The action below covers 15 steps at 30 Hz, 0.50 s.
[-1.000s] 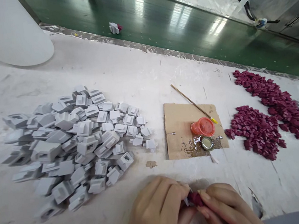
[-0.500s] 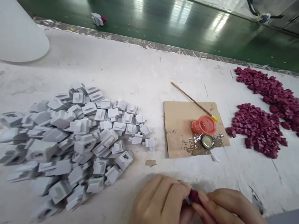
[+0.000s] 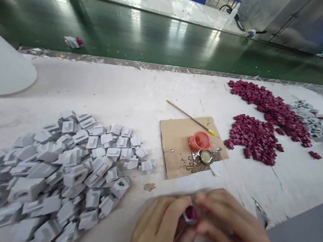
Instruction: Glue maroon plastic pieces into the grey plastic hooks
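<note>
My left hand (image 3: 162, 227), at the bottom centre, pinches a small grey plastic part (image 3: 190, 221) between thumb and fingers. A maroon plastic piece (image 3: 191, 212) sits in the end of that grey part, facing up. Just to the right, my right hand (image 3: 228, 220) is somewhat blurred, its thumb and forefinger apart with nothing visible between them. Its fingertips are close to the grey part; whether the thumb touches it I cannot tell. Beyond the hands lies a cardboard sheet (image 3: 167, 136) bearing a red cup (image 3: 199, 141), a round metal cap (image 3: 205, 156) and wet spots.
A heap of grey parts (image 3: 74, 175) spreads on the left, maroon pieces (image 3: 252, 138) on the right, with smaller grey pieces (image 3: 310, 119) beyond. A thin yellow-tipped stick (image 3: 190, 117) leans over the cardboard. Behind runs a green conveyor belt (image 3: 117, 36) carrying a grey-and-maroon part (image 3: 73, 42).
My right hand has let go of the maroon piece and moved slightly away, its fingers parting. The left hand still holds the grey part. The camera view has shifted right and up.
</note>
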{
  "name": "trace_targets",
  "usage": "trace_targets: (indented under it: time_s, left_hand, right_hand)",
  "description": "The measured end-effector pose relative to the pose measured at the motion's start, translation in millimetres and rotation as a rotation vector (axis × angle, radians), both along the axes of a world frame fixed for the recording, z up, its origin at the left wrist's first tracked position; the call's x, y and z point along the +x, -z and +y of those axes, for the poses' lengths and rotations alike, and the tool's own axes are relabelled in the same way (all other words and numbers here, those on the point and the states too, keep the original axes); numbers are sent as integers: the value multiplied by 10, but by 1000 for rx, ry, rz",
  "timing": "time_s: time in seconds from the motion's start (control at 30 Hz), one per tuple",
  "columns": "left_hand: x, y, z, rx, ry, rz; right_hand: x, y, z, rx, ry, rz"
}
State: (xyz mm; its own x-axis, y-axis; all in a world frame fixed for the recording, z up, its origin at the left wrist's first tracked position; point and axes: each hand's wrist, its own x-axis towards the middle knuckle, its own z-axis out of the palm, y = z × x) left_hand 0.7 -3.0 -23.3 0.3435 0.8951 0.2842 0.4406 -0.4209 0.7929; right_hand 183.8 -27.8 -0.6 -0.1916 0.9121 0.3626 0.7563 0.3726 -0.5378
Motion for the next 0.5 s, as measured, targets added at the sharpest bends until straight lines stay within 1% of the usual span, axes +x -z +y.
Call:
trace_targets:
  time_s: [0.07, 0.13, 0.17, 0.27, 0.33, 0.4, 0.43, 0.5]
  left_hand:
    - [-23, 0, 12, -86, -29, -42]
    - [-55, -8, 30, -151, -19, -89]
    - [-77, -15, 40, -169, 5, -110]
    - [-196, -89, 86, -194, 95, -136]
    - [-315, -224, 170, -181, 136, -89]
    - [-422, -440, 352, -109, 141, 0]
    - [-449, -567, 492, -43, 128, 45]
    - [-413, -815, 885, 83, 106, 141]
  right_hand:
    - [256, -1, 135, 68, 178, -98]
    - [522, 21, 313, 145, 355, -181]
    - [643, 45, 404, 154, 356, -250]
    - [910, 144, 606, 115, 265, -357]
    - [1005, 197, 645, 71, 228, -374]
    - [1050, 217, 617, 76, 227, -368]
    - [1060, 218, 589, 103, 240, -360]
    - [1077, 218, 523, 170, 304, -341]
